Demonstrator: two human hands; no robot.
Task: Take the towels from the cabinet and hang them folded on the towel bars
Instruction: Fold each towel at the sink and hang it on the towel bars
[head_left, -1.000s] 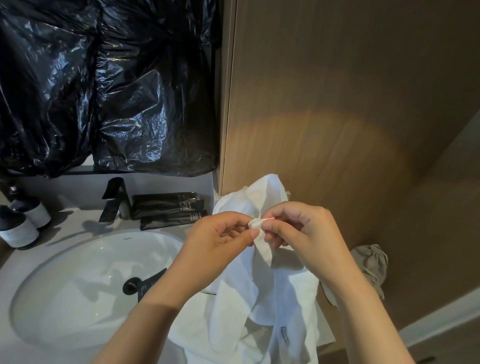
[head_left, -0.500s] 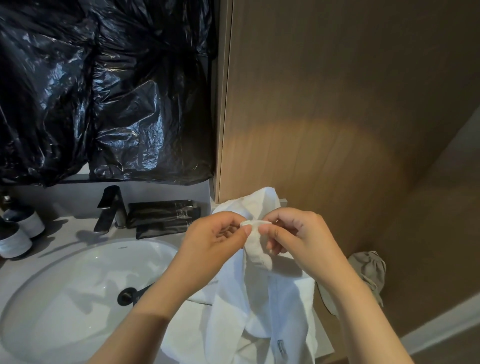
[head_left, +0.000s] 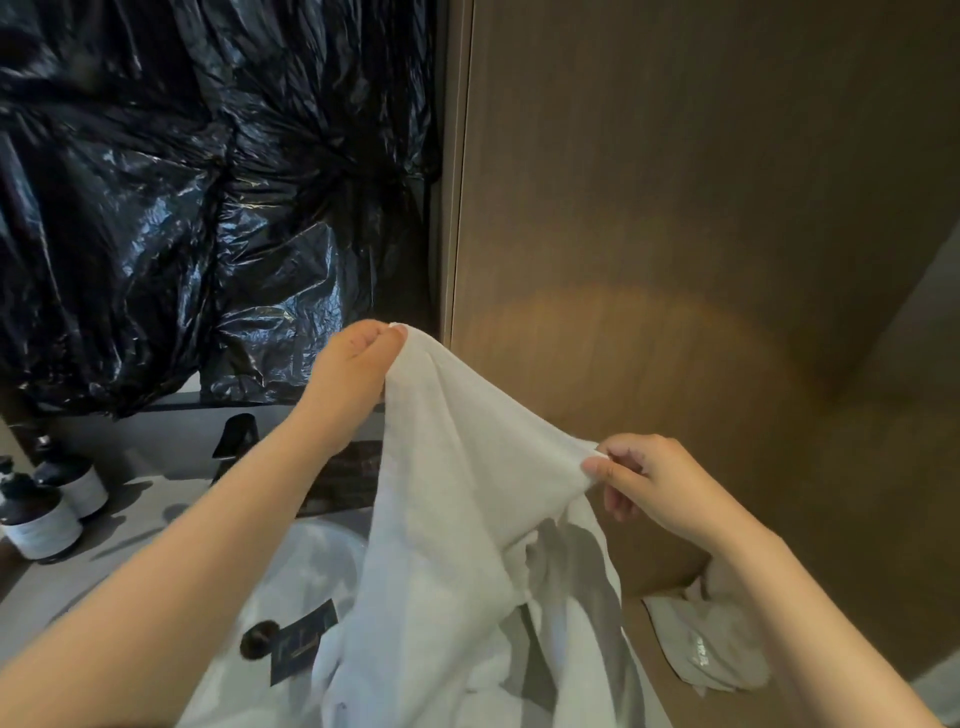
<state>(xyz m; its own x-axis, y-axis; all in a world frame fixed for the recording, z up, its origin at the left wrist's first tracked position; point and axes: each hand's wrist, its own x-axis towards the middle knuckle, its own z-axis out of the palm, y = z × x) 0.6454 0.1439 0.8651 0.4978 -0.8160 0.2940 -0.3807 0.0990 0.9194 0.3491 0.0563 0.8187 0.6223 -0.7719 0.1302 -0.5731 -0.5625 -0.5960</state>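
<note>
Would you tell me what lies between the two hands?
In the head view, the white towel, pinched by left hand and right hand, spans the gap.

White towel (head_left: 467, 519), unfolded, hanging

Top left, crinkled black plastic (head_left: 182, 208). Below on the counter (head_left: 109, 566), two white-labelled dark bottles (head_left: 44, 525) (close together), a black tap (head_left: 235, 435), a white sink (head_left: 317, 561) with a dark plug (head_left: 258, 639) and card (head_left: 304, 647) inside. Right, wood panel (head_left: 675, 208); grey cloth (head_left: 711, 654) low beside it.

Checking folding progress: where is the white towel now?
Head view, centre: the white towel hangs over the sink, its top edge pinched by the left hand up high and the right hand lower right.
</note>
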